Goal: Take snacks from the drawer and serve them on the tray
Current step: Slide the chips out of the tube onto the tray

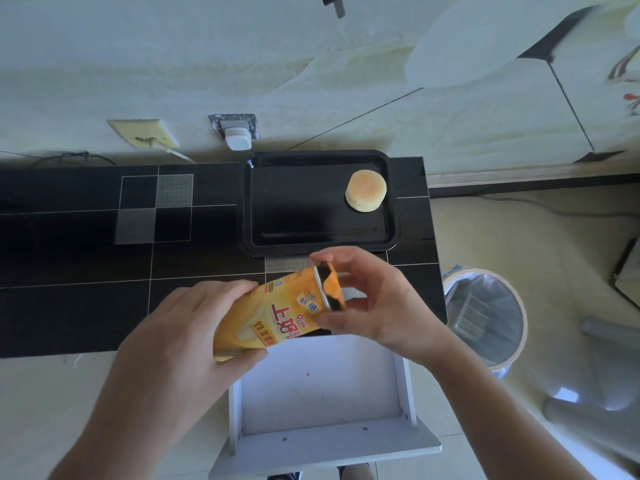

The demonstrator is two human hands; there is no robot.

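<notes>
A yellow snack bag (277,310) hangs tilted above the open white drawer (322,386), its top end pointing toward the tray. My left hand (187,334) grips the bag's lower end. My right hand (367,292) pinches its upper, dark-edged end between thumb and fingers. Beyond the bag, a black tray (298,202) lies on the dark cabinet top, with one round golden pastry (366,195) at its right side. The drawer's inside shows bare white board.
The black tiled cabinet top (86,254) stretches left of the tray. A lined waste bin (485,313) stands on the floor to the right of the cabinet. Wall sockets (235,131) and a cable sit behind the tray.
</notes>
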